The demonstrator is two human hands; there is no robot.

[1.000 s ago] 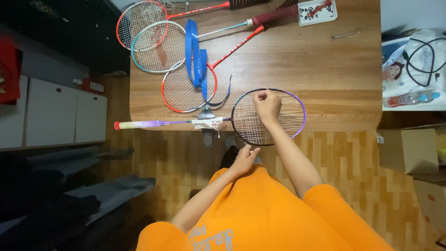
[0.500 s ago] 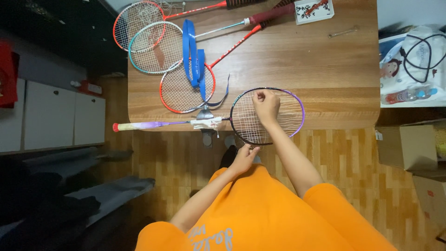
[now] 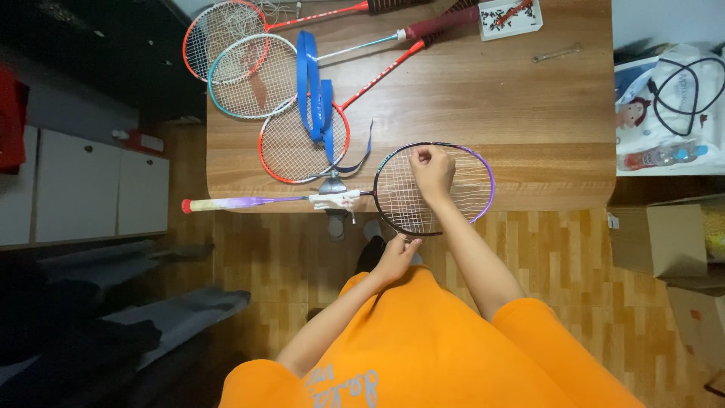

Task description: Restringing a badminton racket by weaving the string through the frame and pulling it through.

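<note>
At the near edge of a wooden table (image 3: 483,106), a black-and-purple racket (image 3: 408,198) lies with its head partly over the floor, its right hand (image 3: 432,170) curled into a fist on the strings, fingers pressed together, pinching what looks like a string. Below the frame's lower rim, the left hand (image 3: 398,255) pinches the rim between closed fingertips. Beyond, 3 more rackets (image 3: 257,75) overlap under a blue strap (image 3: 317,94), near a small tray (image 3: 510,17).
</note>
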